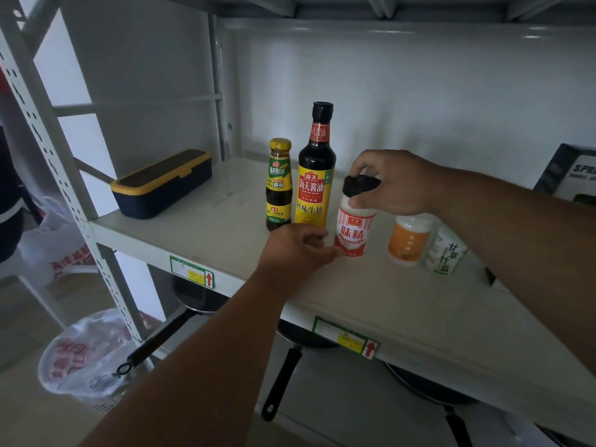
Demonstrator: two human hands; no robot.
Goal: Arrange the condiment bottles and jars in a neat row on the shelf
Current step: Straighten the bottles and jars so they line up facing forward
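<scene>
So, 2 bottles (314,169) + 3 jars on shelf (225,204); right hand (395,183) grips red-label jar (351,232) cap, left hand (295,250) loose.

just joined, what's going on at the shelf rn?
A person is lining up condiments on the shelf. The right hand pinches the black cap of the red-labelled jar; the left hand sits at its base, fingers loosely curled. An oyster sauce bottle and soy sauce bottle stand upright to its left; an orange-labelled jar and white salt jar to its right.
</scene>
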